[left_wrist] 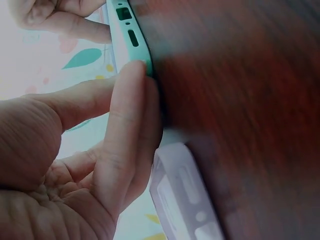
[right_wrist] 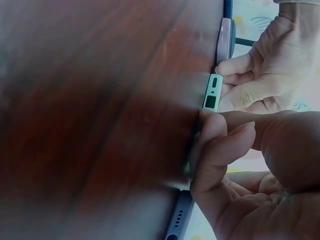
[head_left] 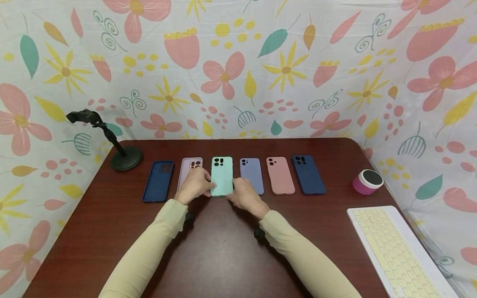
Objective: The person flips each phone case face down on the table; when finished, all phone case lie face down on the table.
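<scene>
At mint case, I've got left hand, right hand pinching lower corners; way right of it, pink tub, insides hidden.

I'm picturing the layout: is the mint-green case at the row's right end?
No, the mint-green case lies third from the left; a dark blue case is at the right end.

- Left arm and right arm reach forward, slanting inward, sleeved to the wrists.
- Left hand: back upward, thumb and fairly straight forefinger pinching.
- Right hand: back upward, fingers bent, thumb pinching.
- Both hands near each other, apart.
</scene>
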A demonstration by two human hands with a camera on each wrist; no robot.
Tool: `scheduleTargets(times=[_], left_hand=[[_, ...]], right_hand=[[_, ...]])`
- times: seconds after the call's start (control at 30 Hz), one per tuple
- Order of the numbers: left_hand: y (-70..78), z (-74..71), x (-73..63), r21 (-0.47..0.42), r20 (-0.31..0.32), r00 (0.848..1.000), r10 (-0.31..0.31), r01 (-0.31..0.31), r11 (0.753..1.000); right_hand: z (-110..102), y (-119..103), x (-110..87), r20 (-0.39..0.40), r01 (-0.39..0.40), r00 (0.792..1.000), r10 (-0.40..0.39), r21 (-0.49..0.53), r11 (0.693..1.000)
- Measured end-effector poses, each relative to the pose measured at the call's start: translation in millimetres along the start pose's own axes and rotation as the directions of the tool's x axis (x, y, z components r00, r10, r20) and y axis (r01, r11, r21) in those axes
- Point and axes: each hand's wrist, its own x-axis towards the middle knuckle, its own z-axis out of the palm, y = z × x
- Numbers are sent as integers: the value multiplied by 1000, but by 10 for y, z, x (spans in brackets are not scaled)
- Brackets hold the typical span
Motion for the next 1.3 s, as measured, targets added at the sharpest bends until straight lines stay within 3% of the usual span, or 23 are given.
scheduleTargets(times=[0.23, 0.43, 0.53, 0.63, 0.77, 0.93, 1.03, 1.1, 1.27, 1.3], left_hand=[[19, -39, -37, 5, -17, 1000, -2, 2, 1000], [-44, -220, -113, 25, -37, 999, 3, -2, 1000], [-152, -324, -92, 74, -53, 999, 0, 4, 997], [-420, -365, 58, 139, -83, 996, 33, -22, 990], [-615, -462, 94, 212, -102, 993, 59, -36, 977], [-505, -653, -177, 239, -82, 996, 39, -18, 971], [-506, -720, -227, 246, -42, 999, 25, -14, 969], [-633, -720, -137, 265, -15, 1000, 22, -17, 964], [-1099, -640, 238, 293, 37, 999, -1, -10, 956], [-1073, -653, 214, 285, 53, 998, -20, 4, 958]], right_hand=[[26, 139, 99, -37, 50, 998, -51, -40, 998], [183, 274, 299, -66, 66, 995, -69, -49, 997], [261, 250, 335, -50, 83, 995, -84, -28, 996], [327, 205, 337, -36, 108, 994, -107, 3, 994], [375, 87, 274, -27, 137, 990, -136, 10, 991], [380, -103, 161, 6, 150, 989, -151, 37, 988], [377, -194, 123, 33, 146, 988, -149, 70, 987], [367, -253, 91, 41, 149, 987, -153, 88, 985], [386, -365, 60, 43, 162, 985, -167, 98, 982], [401, -381, 59, 43, 165, 985, -170, 99, 981]])
